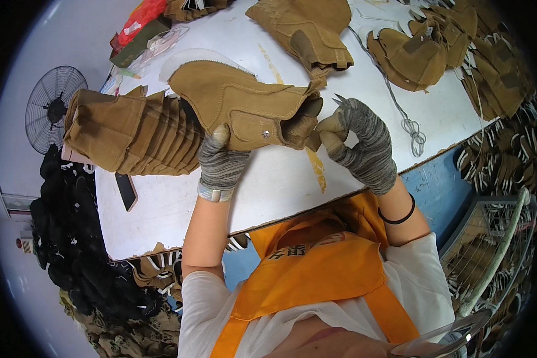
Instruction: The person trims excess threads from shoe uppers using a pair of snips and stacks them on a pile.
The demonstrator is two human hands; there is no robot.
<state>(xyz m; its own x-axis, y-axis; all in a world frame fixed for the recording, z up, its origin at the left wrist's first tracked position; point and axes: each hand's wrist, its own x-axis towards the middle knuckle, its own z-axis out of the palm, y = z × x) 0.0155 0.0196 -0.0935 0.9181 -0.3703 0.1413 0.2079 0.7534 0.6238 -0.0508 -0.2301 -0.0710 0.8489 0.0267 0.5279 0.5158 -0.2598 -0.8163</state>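
Observation:
A brown suede boot upper (pixel 238 98) lies on its side across the white table, its open end toward the right. My left hand (pixel 224 158), in a grey knit glove with bare-looking fingertips, grips its lower edge with the thumb on top. At the open end, my right hand (pixel 364 143), gloved the same way, pinches a brown flap (pixel 313 141) between thumb and finger. Two pointed metal tips of small scissors (pixel 340 99) stick out above that hand; their handles are hidden in the palm. A row of stacked boot uppers (pixel 134 134) sits beside my left hand.
More brown uppers lie at the far middle (pixel 310 30) and right (pixel 411 56) of the white table (pixel 268 197). A grey cord (pixel 409 122) trails there. A black strip (pixel 126 191) lies at left. A wire cart (pixel 483 238) stands right, a fan (pixel 55 110) left.

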